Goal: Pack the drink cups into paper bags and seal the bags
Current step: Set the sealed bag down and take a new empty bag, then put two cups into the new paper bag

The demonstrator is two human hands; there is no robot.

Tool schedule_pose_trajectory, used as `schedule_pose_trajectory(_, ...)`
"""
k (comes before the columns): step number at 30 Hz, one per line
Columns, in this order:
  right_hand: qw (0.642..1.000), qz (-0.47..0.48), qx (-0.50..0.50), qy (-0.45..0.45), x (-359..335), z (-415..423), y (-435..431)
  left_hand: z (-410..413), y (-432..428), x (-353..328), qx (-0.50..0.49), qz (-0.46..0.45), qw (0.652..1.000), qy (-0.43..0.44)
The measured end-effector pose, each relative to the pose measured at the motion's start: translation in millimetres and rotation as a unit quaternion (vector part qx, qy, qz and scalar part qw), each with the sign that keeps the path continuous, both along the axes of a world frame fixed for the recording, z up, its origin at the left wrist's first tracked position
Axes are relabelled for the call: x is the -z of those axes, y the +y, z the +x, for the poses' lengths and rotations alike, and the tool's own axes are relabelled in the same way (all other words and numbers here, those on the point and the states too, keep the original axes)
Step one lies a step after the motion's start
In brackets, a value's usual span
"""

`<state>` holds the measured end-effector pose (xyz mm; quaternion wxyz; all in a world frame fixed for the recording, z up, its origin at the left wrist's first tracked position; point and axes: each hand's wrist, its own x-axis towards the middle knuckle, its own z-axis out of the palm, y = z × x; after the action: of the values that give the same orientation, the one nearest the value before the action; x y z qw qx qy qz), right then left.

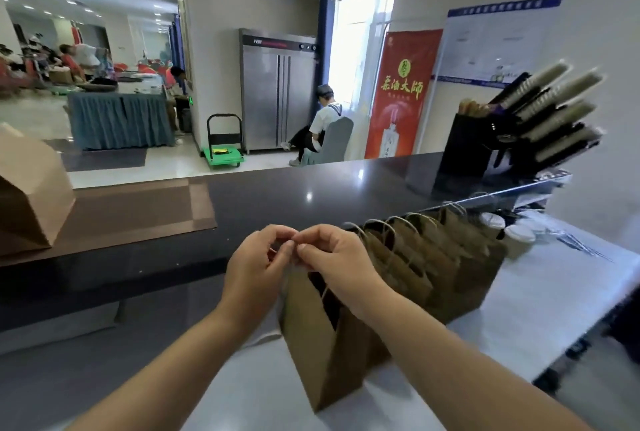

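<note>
My left hand and right hand, fingers pinched on a paper bag mouth — sealing seemingly under way; cups at the bench right edge sit unpacked.

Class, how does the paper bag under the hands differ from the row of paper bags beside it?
The front bag is pinched at its top by the left hand and right hand; the row of bags is untouched. The front bag stands alone, nearer the person; the row of bags stands packed together, handles free. Both are brown paper, upright on the white table.
</note>
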<state>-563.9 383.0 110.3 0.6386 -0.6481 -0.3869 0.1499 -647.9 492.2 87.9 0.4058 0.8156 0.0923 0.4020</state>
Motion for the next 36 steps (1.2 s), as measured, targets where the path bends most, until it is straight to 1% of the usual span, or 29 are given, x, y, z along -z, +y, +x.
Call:
schedule_pose_trajectory(3,0.999,-0.011,0.029,-0.009,-2,39,-79,43,-70,-7,0.029,0.014,0.999,-0.025)
schedule_pose_trajectory(6,0.996,-0.038,0.076,-0.034,0,80,-157,89,-135,-8,0.05,0.061,0.996,-0.04)
schedule_pose_trajectory(9,0.986,-0.075,0.139,-0.048,8,120,-223,133,-188,-3,0.07,0.074,0.994,-0.027)
schedule_pose_trajectory(11,0.981,-0.086,0.174,-0.032,13,145,-260,160,-215,3,0.084,0.073,0.994,-0.01)
schedule_pose_trajectory(16,0.968,-0.078,0.238,0.017,22,198,-332,226,-260,14,0.11,0.068,0.991,0.022)
schedule_pose_trajectory(21,0.954,-0.079,0.284,0.052,39,245,-381,295,-290,25,0.113,0.03,0.99,0.079)
schedule_pose_trajectory(24,0.949,-0.082,0.298,0.062,44,276,-403,343,-302,33,0.117,0.0,0.983,0.144)
schedule_pose_trajectory(27,0.947,-0.088,0.303,0.06,43,309,-415,387,-308,34,0.101,-0.043,0.972,0.21)
schedule_pose_trajectory(30,0.948,-0.099,0.298,0.052,37,348,-421,423,-311,34,0.062,-0.071,0.97,0.224)
schedule_pose_trajectory(32,0.951,-0.107,0.288,0.042,33,375,-420,439,-312,39,0.016,-0.045,0.972,0.231)
schedule_pose_trajectory(34,0.955,-0.113,0.271,0.034,31,400,-416,450,-313,48,-0.032,0.005,0.97,0.239)
schedule_pose_trajectory(36,0.959,-0.119,0.256,0.029,33,425,-412,459,-312,57,-0.062,0.031,0.966,0.247)
